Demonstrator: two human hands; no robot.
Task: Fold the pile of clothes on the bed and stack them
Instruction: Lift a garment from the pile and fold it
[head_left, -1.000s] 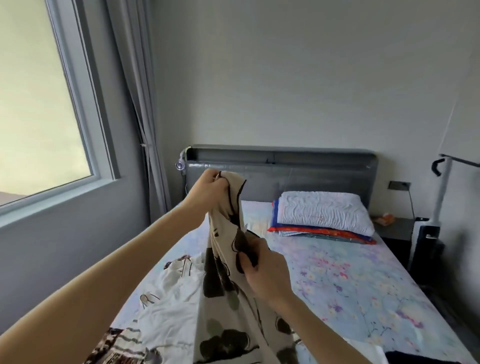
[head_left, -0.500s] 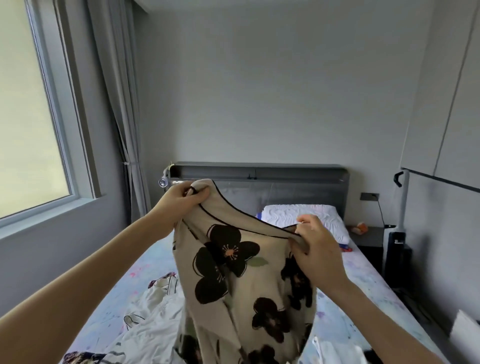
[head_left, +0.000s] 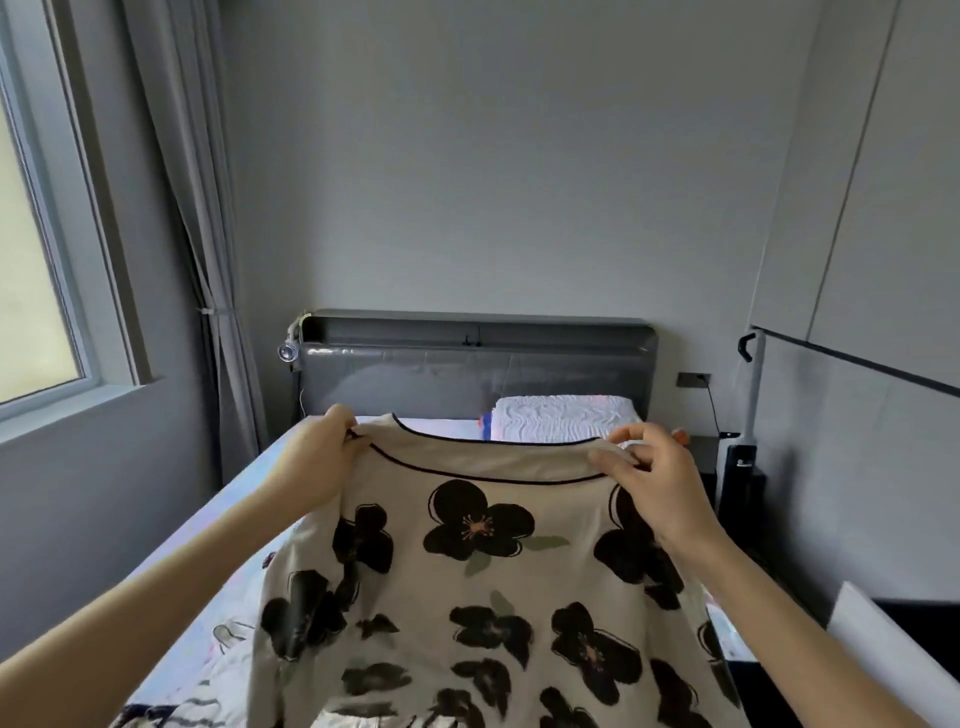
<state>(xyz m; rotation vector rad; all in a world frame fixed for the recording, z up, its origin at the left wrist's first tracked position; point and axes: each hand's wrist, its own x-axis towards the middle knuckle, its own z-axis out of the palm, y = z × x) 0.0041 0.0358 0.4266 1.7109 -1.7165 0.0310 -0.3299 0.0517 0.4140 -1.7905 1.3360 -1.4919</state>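
Both hands hold up a cream top printed with black flowers (head_left: 478, 571), spread wide above the bed (head_left: 244, 493). The left hand (head_left: 317, 457), at ten o'clock of the garment, has its fingers curled round one shoulder seam. The right hand (head_left: 660, 483), at two o'clock, pinches the other shoulder between thumb and fingers. The black-piped neckline stretches between them, and the body of the top hangs down toward six o'clock. More clothes (head_left: 208, 675) lie crumpled on the bed at seven o'clock. At twelve o'clock, past the neckline, a white pillow (head_left: 561, 421) rests against the grey headboard (head_left: 467, 374).
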